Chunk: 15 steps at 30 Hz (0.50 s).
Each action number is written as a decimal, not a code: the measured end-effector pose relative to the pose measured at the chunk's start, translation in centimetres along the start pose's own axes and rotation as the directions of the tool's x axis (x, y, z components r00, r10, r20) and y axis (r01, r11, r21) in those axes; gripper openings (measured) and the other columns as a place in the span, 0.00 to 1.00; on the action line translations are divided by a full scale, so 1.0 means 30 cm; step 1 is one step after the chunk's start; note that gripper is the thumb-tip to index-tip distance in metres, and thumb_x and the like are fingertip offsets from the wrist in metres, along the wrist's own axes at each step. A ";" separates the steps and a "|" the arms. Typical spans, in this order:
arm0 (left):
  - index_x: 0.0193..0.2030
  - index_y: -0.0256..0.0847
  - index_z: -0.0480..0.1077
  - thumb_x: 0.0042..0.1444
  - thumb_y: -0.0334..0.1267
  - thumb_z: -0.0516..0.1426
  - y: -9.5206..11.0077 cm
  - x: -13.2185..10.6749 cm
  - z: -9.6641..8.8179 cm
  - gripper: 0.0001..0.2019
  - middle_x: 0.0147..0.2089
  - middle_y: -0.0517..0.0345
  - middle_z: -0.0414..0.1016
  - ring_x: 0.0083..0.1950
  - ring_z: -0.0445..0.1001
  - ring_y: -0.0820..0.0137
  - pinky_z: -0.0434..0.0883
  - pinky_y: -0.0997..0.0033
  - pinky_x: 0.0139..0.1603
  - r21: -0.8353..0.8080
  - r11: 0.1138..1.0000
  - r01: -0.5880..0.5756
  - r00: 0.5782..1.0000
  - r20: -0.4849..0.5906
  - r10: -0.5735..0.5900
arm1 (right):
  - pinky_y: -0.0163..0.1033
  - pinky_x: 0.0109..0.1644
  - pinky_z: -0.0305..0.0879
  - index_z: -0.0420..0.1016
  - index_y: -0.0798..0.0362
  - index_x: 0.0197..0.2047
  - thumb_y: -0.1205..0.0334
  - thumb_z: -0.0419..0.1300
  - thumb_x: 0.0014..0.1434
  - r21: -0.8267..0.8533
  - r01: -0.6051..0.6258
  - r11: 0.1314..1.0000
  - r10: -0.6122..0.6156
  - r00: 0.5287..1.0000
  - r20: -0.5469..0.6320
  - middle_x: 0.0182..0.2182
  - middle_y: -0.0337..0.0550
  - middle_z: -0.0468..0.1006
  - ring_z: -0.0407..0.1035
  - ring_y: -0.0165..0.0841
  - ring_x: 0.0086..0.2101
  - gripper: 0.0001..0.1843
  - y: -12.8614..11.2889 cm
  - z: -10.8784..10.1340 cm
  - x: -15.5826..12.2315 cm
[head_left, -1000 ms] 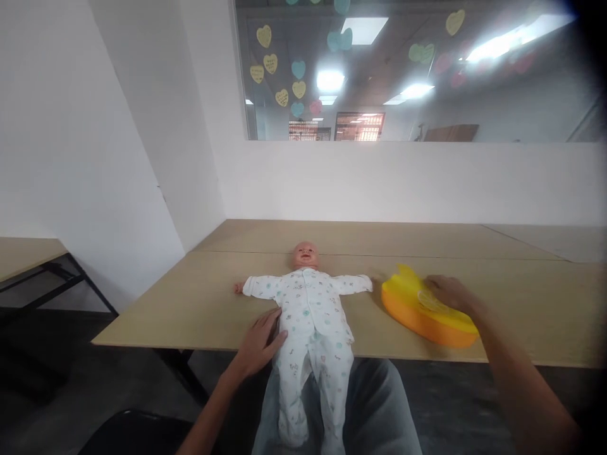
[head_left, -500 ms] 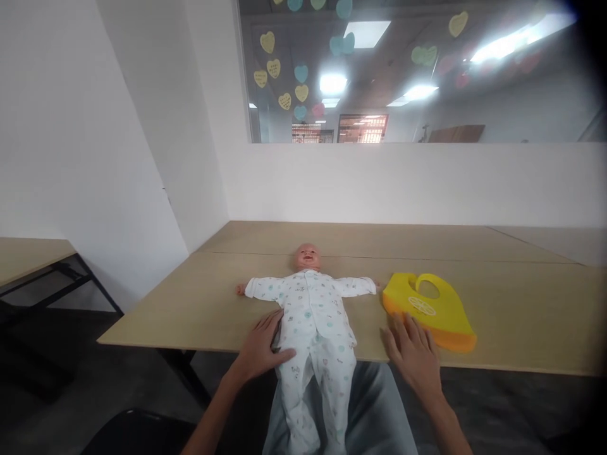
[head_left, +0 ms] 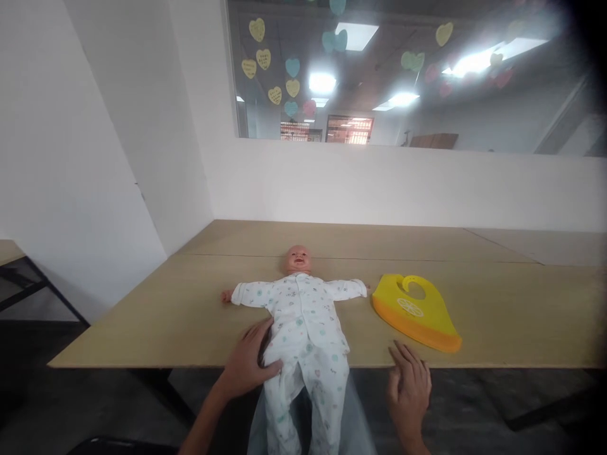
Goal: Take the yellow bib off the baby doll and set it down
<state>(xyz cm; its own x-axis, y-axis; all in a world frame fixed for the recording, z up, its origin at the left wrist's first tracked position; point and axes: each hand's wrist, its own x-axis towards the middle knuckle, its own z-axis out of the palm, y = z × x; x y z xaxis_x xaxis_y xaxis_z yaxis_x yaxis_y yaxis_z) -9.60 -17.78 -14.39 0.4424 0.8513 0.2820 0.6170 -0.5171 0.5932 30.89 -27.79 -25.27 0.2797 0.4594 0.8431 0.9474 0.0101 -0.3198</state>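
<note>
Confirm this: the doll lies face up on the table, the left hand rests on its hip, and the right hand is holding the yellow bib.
Not quite. In the head view the right hand holds nothing: it hovers open at the table edge, apart from the yellow bib. The rest stands: the doll lies face up and the left hand rests on its hip.

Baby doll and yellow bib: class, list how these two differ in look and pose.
The baby doll wears white patterned clothing; the yellow bib is plain yellow with an orange edge. The doll's legs overhang the table edge; the bib lies wholly on it. The left hand touches the doll; the right hand touches neither. Both lie flat.
</note>
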 end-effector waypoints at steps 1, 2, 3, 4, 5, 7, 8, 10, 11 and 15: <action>0.79 0.42 0.62 0.58 0.47 0.67 0.003 -0.002 -0.004 0.43 0.76 0.40 0.69 0.76 0.68 0.43 0.66 0.39 0.76 -0.010 1.000 -0.006 1.000 0.004 0.006 | 0.66 0.74 0.57 0.75 0.55 0.60 0.62 0.50 0.73 0.008 -0.007 1.000 0.007 1.000 -0.003 0.60 0.58 0.80 0.70 0.52 0.65 0.19 -0.007 -0.001 -0.013; 0.79 0.42 0.62 0.59 0.48 0.67 0.005 -0.003 -0.009 0.42 0.76 0.40 0.69 0.76 0.68 0.44 0.66 0.39 0.77 -0.016 1.000 -0.011 1.000 0.010 0.012 | 0.67 0.73 0.57 0.75 0.55 0.61 0.62 0.50 0.72 0.010 -0.007 1.000 0.007 1.000 -0.005 0.60 0.59 0.80 0.69 0.53 0.65 0.20 -0.012 -0.001 -0.021; 0.79 0.42 0.62 0.60 0.49 0.66 0.005 -0.005 -0.012 0.42 0.77 0.40 0.68 0.76 0.68 0.44 0.66 0.40 0.77 -0.018 1.000 -0.016 1.000 0.016 0.017 | 0.66 0.73 0.58 0.74 0.55 0.61 0.62 0.51 0.72 0.005 -0.005 1.000 0.005 1.000 -0.011 0.60 0.59 0.80 0.69 0.53 0.65 0.20 -0.013 0.000 -0.024; 0.79 0.42 0.61 0.61 0.49 0.65 0.003 -0.008 -0.015 0.41 0.77 0.40 0.68 0.76 0.68 0.45 0.65 0.40 0.77 -0.017 1.000 -0.021 0.999 0.024 0.021 | 0.66 0.72 0.59 0.74 0.55 0.61 0.62 0.52 0.71 -0.005 0.001 1.000 -0.001 1.000 -0.022 0.59 0.58 0.80 0.70 0.53 0.64 0.19 -0.012 0.001 -0.024; 0.79 0.42 0.61 0.62 0.50 0.65 0.000 -0.010 -0.015 0.41 0.77 0.40 0.68 0.76 0.68 0.46 0.65 0.40 0.78 -0.014 1.000 -0.025 0.999 0.032 0.026 | 0.65 0.72 0.59 0.75 0.54 0.60 0.63 0.52 0.71 -0.019 0.010 1.000 -0.011 0.999 -0.031 0.59 0.57 0.81 0.72 0.52 0.63 0.19 -0.008 0.003 -0.022; 0.80 0.43 0.61 0.64 0.50 0.64 -0.013 -0.014 -0.012 0.40 0.77 0.40 0.67 0.76 0.68 0.46 0.65 0.39 0.78 -0.004 1.000 -0.029 0.999 0.034 0.029 | 0.63 0.70 0.61 0.75 0.52 0.60 0.63 0.53 0.70 -0.047 0.038 0.998 -0.040 0.998 -0.039 0.57 0.54 0.82 0.74 0.52 0.59 0.18 0.004 0.006 -0.014; 0.80 0.44 0.61 0.64 0.50 0.64 -0.022 -0.015 -0.008 0.39 0.77 0.41 0.68 0.76 0.68 0.46 0.64 0.38 0.78 0.001 1.000 -0.028 0.999 0.027 0.028 | 0.62 0.69 0.62 0.75 0.51 0.60 0.64 0.54 0.69 -0.059 0.052 0.997 -0.054 0.998 -0.039 0.57 0.53 0.83 0.75 0.52 0.58 0.18 0.009 0.006 -0.010; 0.79 0.45 0.62 0.64 0.50 0.64 -0.038 -0.015 -0.001 0.39 0.77 0.42 0.68 0.76 0.69 0.44 0.64 0.36 0.78 0.008 1.000 -0.026 1.000 0.008 0.026 | 0.60 0.66 0.63 0.75 0.50 0.59 0.64 0.55 0.69 -0.071 0.070 0.995 -0.072 0.997 -0.026 0.56 0.52 0.83 0.75 0.51 0.57 0.18 0.016 0.004 -0.001; 0.79 0.46 0.63 0.64 0.51 0.64 -0.044 -0.014 0.001 0.39 0.77 0.43 0.68 0.76 0.69 0.43 0.65 0.36 0.78 0.007 1.000 -0.025 1.000 -0.003 0.025 | 0.60 0.66 0.63 0.74 0.50 0.59 0.64 0.55 0.69 -0.069 0.075 0.995 -0.077 0.997 -0.023 0.56 0.52 0.83 0.75 0.51 0.57 0.18 0.016 0.002 0.002; 0.82 0.51 0.61 0.63 0.53 0.65 -0.049 -0.005 -0.007 0.41 0.79 0.50 0.66 0.77 0.68 0.43 0.66 0.39 0.78 0.002 0.999 -0.040 0.999 -0.008 0.040 | 0.60 0.67 0.62 0.74 0.51 0.58 0.66 0.53 0.69 -0.002 0.046 0.999 -0.046 0.999 -0.022 0.57 0.52 0.82 0.74 0.49 0.59 0.17 0.011 -0.007 0.006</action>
<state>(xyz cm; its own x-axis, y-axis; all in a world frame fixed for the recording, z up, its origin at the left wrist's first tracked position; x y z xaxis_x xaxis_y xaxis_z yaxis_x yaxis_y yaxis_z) -10.71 -17.14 -15.16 0.4617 0.8304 0.3119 0.5997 -0.5513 0.5800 31.29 -27.87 -25.14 0.2388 0.4386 0.8664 0.9596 0.0299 -0.2797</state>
